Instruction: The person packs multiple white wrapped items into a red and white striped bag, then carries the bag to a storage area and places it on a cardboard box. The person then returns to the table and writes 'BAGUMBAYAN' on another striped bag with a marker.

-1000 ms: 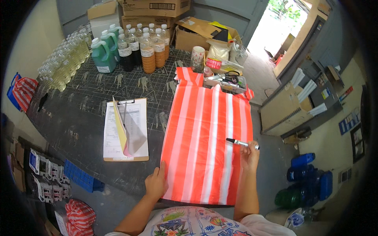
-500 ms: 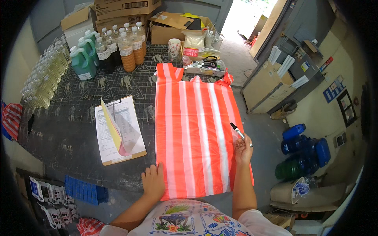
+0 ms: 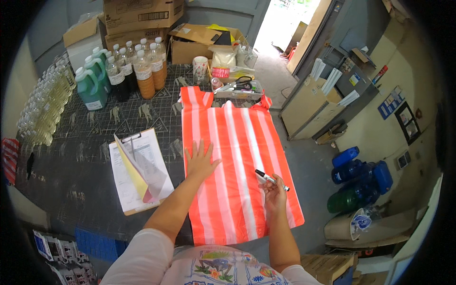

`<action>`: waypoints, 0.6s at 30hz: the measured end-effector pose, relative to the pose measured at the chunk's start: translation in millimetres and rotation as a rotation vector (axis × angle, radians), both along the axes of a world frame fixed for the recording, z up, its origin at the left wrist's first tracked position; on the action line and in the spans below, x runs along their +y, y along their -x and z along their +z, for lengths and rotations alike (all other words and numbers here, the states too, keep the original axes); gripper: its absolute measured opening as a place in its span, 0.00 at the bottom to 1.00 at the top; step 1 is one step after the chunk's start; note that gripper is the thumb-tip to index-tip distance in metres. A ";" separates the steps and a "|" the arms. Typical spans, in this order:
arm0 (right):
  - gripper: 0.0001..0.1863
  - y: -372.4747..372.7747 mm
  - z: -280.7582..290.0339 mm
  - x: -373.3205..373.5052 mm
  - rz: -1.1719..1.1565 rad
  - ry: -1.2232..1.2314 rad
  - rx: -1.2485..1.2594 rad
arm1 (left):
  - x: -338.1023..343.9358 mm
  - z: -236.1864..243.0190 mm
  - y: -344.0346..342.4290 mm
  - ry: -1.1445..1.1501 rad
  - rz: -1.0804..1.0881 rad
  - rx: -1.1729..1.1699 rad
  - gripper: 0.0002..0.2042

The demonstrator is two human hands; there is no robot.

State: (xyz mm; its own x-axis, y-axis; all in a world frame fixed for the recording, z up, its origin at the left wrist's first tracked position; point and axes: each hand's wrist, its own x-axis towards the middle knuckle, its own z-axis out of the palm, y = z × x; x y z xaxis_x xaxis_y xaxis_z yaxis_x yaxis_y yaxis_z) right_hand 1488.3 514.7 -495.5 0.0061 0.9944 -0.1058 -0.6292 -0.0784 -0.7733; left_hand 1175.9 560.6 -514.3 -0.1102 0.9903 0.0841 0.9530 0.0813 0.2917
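Note:
A pile of flat red, pink and white striped plastic bags (image 3: 223, 209) lies at the table's front edge, handles away from me. My left hand (image 3: 202, 161) lies spread on its upper left part, fingers apart. My right hand (image 3: 275, 192), over the right part of the bags, grips a black and silver marker (image 3: 263, 175) with the black end pointing up-left. Left of the pile is a clipboard (image 3: 124, 190) holding white, yellow and pink sheets, the top ones lifted and curled.
On the dark table (image 3: 71, 180) stand green jugs (image 3: 90, 92), several dark and orange bottles (image 3: 145, 76), pale bottles (image 3: 40, 104), cardboard boxes (image 3: 190, 42) and a tray with scissors (image 3: 242, 85). An open doorway, cabinet (image 3: 306, 109) and blue containers (image 3: 356, 180) are beyond.
My left hand has moved from the pile's lower left edge up onto the bags and spread out. My right hand with the marker has shifted down and left since half a second ago.

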 end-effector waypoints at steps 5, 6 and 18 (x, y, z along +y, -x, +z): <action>0.11 -37.7 12.5 41.2 -0.199 -0.008 -0.278 | 7.4 -3.7 12.5 -0.129 0.402 -0.315 0.40; 0.10 -50.8 11.9 58.9 -0.282 -0.022 -0.394 | 16.3 -1.7 19.4 -0.153 0.499 -0.409 0.39; 0.18 -99.2 -15.4 104.1 -0.277 -0.007 -1.282 | 85.0 32.1 64.2 0.231 0.911 -0.539 0.33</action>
State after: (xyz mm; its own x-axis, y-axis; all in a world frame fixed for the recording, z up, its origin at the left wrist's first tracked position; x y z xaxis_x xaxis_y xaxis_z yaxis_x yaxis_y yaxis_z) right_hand 1587.5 618.9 -511.0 0.3007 0.9444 0.1332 0.5544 -0.0594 -0.8301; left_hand 1111.7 645.6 -482.2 -0.7793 0.5030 -0.3737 0.2575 0.8008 0.5408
